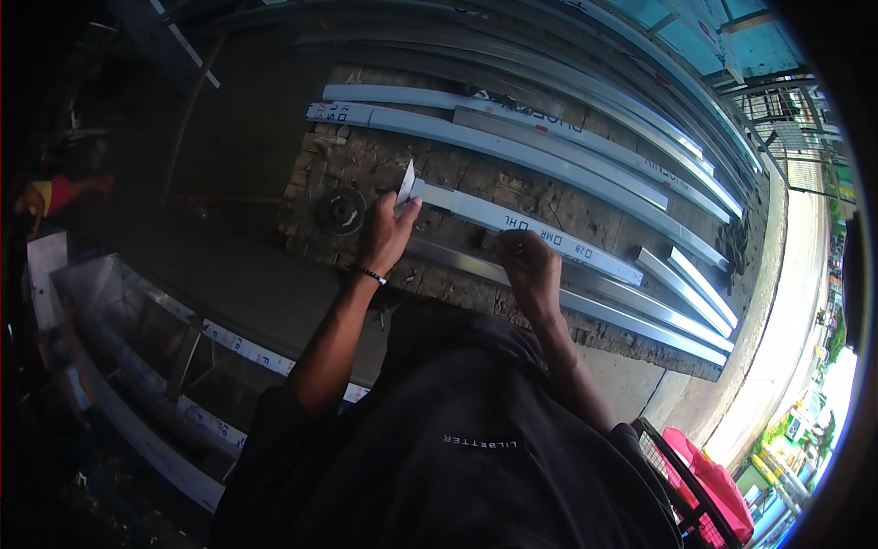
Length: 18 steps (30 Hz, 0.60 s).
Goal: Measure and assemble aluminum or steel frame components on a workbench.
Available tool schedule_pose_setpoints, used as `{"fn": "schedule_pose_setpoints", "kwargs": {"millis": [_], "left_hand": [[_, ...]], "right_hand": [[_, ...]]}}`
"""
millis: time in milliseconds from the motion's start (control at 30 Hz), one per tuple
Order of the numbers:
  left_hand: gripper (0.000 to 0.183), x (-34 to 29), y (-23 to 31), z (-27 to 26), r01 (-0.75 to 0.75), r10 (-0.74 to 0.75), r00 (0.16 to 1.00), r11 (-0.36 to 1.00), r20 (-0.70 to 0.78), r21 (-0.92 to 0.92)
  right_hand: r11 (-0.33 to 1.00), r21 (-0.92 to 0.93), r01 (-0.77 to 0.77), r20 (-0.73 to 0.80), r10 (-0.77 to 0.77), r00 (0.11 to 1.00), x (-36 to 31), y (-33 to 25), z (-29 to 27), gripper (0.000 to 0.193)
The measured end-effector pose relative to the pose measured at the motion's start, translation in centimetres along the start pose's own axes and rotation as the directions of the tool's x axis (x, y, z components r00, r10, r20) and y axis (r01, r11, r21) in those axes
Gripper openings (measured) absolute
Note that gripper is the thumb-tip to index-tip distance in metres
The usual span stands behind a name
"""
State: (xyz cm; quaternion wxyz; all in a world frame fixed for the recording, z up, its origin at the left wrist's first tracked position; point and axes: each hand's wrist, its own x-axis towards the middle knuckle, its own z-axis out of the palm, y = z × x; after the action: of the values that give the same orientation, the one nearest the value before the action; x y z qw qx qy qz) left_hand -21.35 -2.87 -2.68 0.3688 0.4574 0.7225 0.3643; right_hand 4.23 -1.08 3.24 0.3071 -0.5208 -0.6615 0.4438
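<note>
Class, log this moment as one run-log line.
left hand: grips end of white metal profile | right hand: rests on same profile | nearby: round disc on brick ledge

The person wears a black top with short sleeves. The cloth looks soft and a bit wrinkled, and it fills the lower middle of the picture. A small line of white letters is printed on the front of it. Both forearms are bare and come up from the lower edge. The left hand [389, 233] has a thin dark band [370, 274] around its wrist, with little light beads or dots on it. The right hand [529, 265] wears nothing at all: no ring, no watch, no glove. The left hand has no glove either.
</note>
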Motion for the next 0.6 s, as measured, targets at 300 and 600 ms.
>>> {"fn": "schedule_pose_setpoints", "kwargs": {"millis": [300, 600], "left_hand": [[0.039, -3.1, 0.8, 0.8, 0.192, -0.195, 0.98, 0.979, -0.047, -0.067], [0.032, -7.3, -3.4, 3.6, 0.263, -0.189, 0.954, 0.899, -0.233, 0.35]], "right_hand": [[0.992, -0.101, 0.072, -0.091, -0.081, 0.993, 3.2, 5.4, -3.6, 0.014], [0.859, 0.402, -0.318, 0.14, 0.286, 0.948, -0.3, 3.7, -4.5, 0.015]]}}
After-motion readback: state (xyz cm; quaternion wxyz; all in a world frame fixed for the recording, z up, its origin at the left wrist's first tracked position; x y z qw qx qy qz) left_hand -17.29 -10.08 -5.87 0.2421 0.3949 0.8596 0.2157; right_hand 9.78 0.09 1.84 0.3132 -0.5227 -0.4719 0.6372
